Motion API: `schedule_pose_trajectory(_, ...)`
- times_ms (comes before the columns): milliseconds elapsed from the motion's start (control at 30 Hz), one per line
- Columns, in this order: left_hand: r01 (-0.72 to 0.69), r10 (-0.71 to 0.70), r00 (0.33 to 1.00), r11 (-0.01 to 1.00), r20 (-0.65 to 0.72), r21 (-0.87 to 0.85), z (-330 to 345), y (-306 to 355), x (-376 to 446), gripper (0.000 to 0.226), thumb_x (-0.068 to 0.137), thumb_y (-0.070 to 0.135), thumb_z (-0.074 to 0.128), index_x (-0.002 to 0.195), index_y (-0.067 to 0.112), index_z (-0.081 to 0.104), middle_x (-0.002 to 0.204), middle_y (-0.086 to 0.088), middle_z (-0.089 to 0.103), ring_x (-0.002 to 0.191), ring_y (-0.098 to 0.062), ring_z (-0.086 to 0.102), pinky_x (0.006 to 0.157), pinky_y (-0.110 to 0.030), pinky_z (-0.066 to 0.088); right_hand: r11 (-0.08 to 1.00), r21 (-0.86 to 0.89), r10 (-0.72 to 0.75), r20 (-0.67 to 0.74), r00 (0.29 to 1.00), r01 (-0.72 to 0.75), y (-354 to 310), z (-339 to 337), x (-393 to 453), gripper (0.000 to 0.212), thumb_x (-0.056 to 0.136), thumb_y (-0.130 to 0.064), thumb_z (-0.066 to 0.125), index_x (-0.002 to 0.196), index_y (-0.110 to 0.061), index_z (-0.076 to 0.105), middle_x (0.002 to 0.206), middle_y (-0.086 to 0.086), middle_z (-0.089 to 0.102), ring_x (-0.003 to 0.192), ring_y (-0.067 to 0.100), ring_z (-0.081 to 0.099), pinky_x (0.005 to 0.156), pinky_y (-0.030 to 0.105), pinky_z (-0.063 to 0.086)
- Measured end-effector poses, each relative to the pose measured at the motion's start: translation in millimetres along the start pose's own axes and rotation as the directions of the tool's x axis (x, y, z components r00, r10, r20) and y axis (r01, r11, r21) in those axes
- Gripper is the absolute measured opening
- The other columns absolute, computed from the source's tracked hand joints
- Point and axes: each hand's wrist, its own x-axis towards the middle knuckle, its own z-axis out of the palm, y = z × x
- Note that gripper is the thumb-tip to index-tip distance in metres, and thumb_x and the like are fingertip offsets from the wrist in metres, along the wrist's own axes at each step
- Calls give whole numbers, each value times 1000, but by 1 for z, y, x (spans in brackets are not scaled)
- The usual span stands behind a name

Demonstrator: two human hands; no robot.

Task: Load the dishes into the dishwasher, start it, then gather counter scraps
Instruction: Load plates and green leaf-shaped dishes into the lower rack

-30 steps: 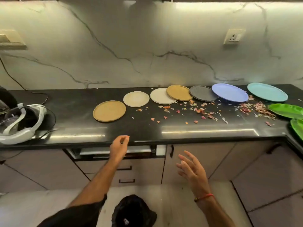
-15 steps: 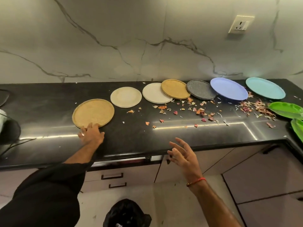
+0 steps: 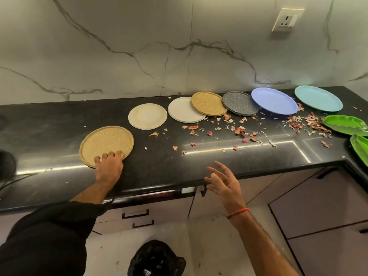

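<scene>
A row of plates lies along the black counter point(image 3: 59, 120). Nearest is a tan speckled plate point(image 3: 105, 142); my left hand point(image 3: 108, 166) rests on its front rim with fingertips curled onto the plate. Behind it come a cream plate point(image 3: 147, 116), a white plate point(image 3: 183, 113), a second tan plate point(image 3: 208, 103), a dark speckled plate point(image 3: 240, 103), a purple plate point(image 3: 273, 100) and a teal plate point(image 3: 317, 98). Two green plates point(image 3: 346, 125) sit at the right edge. My right hand point(image 3: 223, 182) hovers open in front of the counter edge, holding nothing.
Vegetable peel scraps point(image 3: 239, 130) litter the counter in front of the plates. A black bin bag point(image 3: 157, 259) stands on the floor below. Drawers with dark handles point(image 3: 135, 214) sit under the counter. A wall socket point(image 3: 287, 19) is on the marble backsplash.
My left hand rose from below the counter edge to the near rim of the tan plate and now has its fingers on it. My right hand stayed open and shifted slightly.
</scene>
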Motion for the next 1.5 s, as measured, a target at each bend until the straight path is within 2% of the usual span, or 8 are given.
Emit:
schedule_pose_trajectory(467,-140,-32,902,922,-430,-361,-119,7,4,25,105,27,40,116,11,56,122,-17,43,107,-40,45,91,-59,39,999,32,-31,-10,999,31,6,-26,-23,38,97,-10,54,127,-33,50,128,3,64,110,18,66,90,35,57)
schedule_pose_trajectory(633,-393,166,917,547,-364,-740,-149,111,-45,36,102,31,29,111,13,59,108,-7,60,103,-15,48,95,-36,32,991,-78,-115,-48,992,111,8,-42,-40,67,87,-17,71,141,-35,36,152,-5,36,139,11,37,108,35,42)
schedule_pose_trajectory(733,-244,253,950,239,-182,-940,-162,190,-96,34,107,41,29,108,23,58,103,-1,61,98,-14,54,87,-33,41,979,-137,-164,-118,979,147,2,-67,-62,110,67,-55,80,154,-31,17,159,-14,19,144,1,21,114,35,28)
schedule_pose_trajectory(867,4,393,920,-25,-6,-1000,-163,302,-163,32,108,42,32,102,23,58,102,0,56,96,-15,50,85,-38,39,974,-64,-226,-330,916,217,-2,-138,-120,68,63,-52,81,118,-17,61,111,-10,71,103,1,63,86,21,52)
schedule_pose_trajectory(1000,93,556,831,-102,21,-990,-157,396,-239,24,109,36,37,104,27,59,99,10,58,90,-2,51,83,-27,39,986,-34,-153,-546,824,160,13,-212,-201,19,74,-25,78,89,-14,75,85,-5,72,82,9,64,77,36,56)
schedule_pose_trajectory(1167,-190,722,691,134,-36,-972,-127,505,-357,37,99,27,60,132,21,44,127,-6,43,113,-18,47,98,-32,42,997,74,43,-729,683,17,58,-301,-316,13,89,-9,68,101,-8,73,91,0,75,86,13,67,81,37,57)
schedule_pose_trajectory(1367,-515,961,274,178,36,-838,-80,582,-542,55,93,51,57,137,19,46,139,-10,40,121,-15,38,111,-48,37,944,331,316,-885,342,-16,162,-387,-460,13,88,-21,66,98,-13,67,96,9,70,91,20,65,81,38,54)
schedule_pose_trajectory(1500,-583,982,96,187,161,-791,-39,611,-623,54,80,74,42,125,44,45,134,4,34,118,-14,47,101,-58,46,867,483,498,-830,251,-125,246,-428,-518,19,96,-2,53,112,0,63,109,15,66,105,35,63,90,44,52)
